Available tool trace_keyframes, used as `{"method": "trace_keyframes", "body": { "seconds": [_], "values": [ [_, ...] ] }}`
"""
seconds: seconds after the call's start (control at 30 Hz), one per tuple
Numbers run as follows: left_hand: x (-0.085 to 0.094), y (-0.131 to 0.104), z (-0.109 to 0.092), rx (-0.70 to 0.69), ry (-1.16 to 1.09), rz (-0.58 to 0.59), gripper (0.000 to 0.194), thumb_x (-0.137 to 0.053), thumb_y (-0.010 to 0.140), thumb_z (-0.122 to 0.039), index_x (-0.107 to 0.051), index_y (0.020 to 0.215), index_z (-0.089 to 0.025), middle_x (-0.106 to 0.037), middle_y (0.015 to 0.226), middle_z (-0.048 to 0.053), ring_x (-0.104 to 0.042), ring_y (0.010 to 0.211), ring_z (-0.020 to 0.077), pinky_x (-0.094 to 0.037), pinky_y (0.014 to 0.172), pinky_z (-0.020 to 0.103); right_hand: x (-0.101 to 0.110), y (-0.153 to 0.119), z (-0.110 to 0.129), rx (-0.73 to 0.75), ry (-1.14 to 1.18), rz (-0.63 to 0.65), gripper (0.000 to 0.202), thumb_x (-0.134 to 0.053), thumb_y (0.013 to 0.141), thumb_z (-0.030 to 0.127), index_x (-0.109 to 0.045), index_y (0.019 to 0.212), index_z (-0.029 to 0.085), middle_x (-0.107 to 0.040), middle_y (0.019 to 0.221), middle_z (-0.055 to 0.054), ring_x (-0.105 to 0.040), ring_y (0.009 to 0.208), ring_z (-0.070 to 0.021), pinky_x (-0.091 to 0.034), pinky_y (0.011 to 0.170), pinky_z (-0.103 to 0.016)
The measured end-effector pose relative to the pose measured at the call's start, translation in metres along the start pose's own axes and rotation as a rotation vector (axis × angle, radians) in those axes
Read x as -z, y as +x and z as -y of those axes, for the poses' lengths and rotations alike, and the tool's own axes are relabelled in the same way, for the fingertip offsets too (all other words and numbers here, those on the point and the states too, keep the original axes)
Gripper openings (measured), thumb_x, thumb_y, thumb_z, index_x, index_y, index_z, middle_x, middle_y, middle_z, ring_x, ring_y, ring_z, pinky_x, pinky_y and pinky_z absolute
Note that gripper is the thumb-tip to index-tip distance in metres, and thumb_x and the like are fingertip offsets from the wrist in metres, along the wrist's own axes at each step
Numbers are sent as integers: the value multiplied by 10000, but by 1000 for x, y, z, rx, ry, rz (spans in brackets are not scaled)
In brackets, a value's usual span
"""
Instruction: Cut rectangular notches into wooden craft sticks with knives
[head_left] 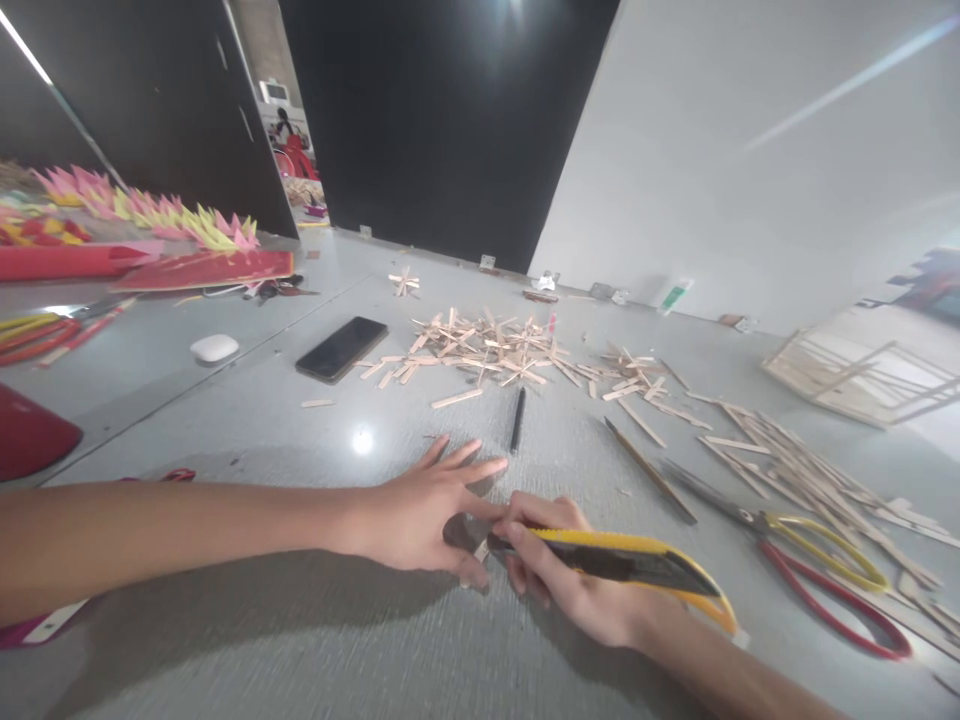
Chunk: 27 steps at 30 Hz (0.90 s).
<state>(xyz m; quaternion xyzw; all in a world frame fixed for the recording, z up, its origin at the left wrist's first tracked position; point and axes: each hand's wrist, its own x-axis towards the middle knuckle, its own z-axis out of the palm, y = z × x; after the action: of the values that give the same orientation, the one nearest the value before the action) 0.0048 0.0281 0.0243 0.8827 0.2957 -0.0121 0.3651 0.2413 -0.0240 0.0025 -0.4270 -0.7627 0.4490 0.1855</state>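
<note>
My right hand [555, 565] is wrapped round a yellow and black utility knife [622, 560], its front end pointing left toward my other hand. Fingers spread, my left hand [427, 510] lies on the grey table [285, 640]. A small pale piece of wood [481, 550] shows between its thumb and index finger, close to the knife's tip; the blade itself is too small to make out. Just beyond my hands lies a black pen-like stick [517, 420].
Cut wooden sticks [487, 350] are piled behind my hands, with a phone [341, 348] and white case [214, 348] to the left. Right of my hands are a brown pencil-like stick [649, 470], scissors [810, 570], long strips [810, 470] and a wooden frame [862, 380].
</note>
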Motion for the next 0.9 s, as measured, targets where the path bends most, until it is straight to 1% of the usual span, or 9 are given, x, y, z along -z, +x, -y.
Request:
{"method": "trace_keyframes", "body": {
  "seconds": [0.07, 0.2, 0.3, 0.43, 0.53, 0.63, 0.73, 0.8, 0.9],
  "values": [
    [-1, 0, 1, -8, -3, -4, 542, -754, 891, -652, -690, 1377, -421, -97, 1781, 26, 63, 1614, 426, 24, 1238, 745, -2, 0, -1, -3, 8, -19, 512, -317, 1087, 642, -548, 870, 239, -642, 634, 51, -547, 482, -127, -427, 968, -509],
    [-2, 0, 2, -9, -11, 6, 593, -738, 891, -678, -660, 1419, -420, -80, 1779, 33, 79, 1612, 423, 29, 1236, 746, -1, 0, 0, -3, 29, 3, 489, -319, 1097, 620, -535, 869, 245, -656, 649, 44, -556, 484, -130, -481, 884, -450],
    [-1, -1, 2, -8, -25, 10, 584, -726, 896, -687, -660, 1416, -432, -61, 1779, 14, 99, 1610, 417, 39, 1236, 745, -1, 0, 1, 0, 27, 7, 491, -322, 1096, 622, -539, 872, 243, -650, 651, 47, -544, 473, -123, -482, 876, -447],
    [0, -1, 2, -4, -31, 11, 615, -723, 894, -695, -646, 1437, -418, -59, 1778, 33, 107, 1611, 407, 50, 1242, 728, -3, 1, 2, 15, 21, -12, 524, -311, 1085, 647, -548, 861, 237, -633, 641, 49, -520, 447, -117, -479, 876, -459],
    [-1, -1, 3, -9, -35, 4, 618, -719, 896, -695, -638, 1445, -423, -61, 1779, 22, 98, 1614, 408, 48, 1244, 727, -3, 2, 4, 24, 10, -15, 519, -311, 1088, 633, -553, 859, 235, -620, 640, 47, -509, 442, -113, -490, 819, -424],
    [-2, -1, 3, -14, -25, -9, 606, -724, 889, -699, -654, 1425, -425, -77, 1780, 12, 84, 1615, 416, 37, 1245, 732, 1, 2, 8, 33, -9, 24, 452, -333, 1111, 547, -539, 860, 233, -633, 679, 37, -530, 484, -109, -491, 749, -365],
    [-2, 0, 2, -7, 6, -20, 580, -729, 886, -697, -704, 1369, -378, -116, 1777, 52, 43, 1621, 416, 8, 1253, 721, 8, 2, 12, 77, -31, 99, 393, -381, 1111, 500, -543, 872, 234, -653, 703, 31, -571, 559, -117, -480, 714, -325],
    [-1, 0, 0, -1, 18, -21, 542, -744, 883, -682, -739, 1317, -357, -140, 1772, 71, 16, 1623, 419, -10, 1255, 717, 13, 2, 14, 106, -43, 136, 367, -400, 1107, 485, -558, 889, 235, -653, 714, 27, -584, 605, -127, -468, 699, -317],
    [0, 1, -2, -2, 22, -27, 533, -782, 866, -651, -738, 1318, -372, -155, 1770, 66, -3, 1620, 433, -24, 1253, 723, 15, 2, 15, 130, -46, 161, 363, -384, 1113, 467, -558, 896, 234, -638, 720, 27, -582, 608, -127, -461, 710, -325]
  ]
}}
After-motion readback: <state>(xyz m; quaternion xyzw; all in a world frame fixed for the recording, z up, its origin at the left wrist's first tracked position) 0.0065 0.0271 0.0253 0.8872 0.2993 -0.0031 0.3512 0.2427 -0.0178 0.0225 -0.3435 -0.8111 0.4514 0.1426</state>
